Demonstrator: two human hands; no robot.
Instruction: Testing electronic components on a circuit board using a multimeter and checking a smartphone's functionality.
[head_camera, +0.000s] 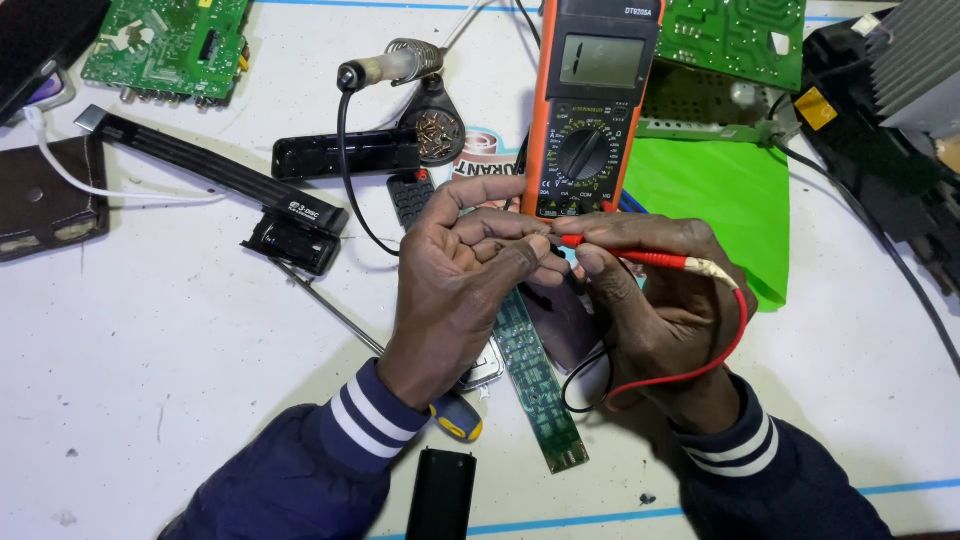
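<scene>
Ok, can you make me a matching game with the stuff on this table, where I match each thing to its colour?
Things:
1. meter
2. probe
3. sheet
4. table

Colours:
A. bright green
B. white
C. orange and dark grey
D. red

Pairs: 1-C, 2-D, 3-A, 4-B

The right hand holds the probe, and the left hand meets it just in front of the meter.
</scene>
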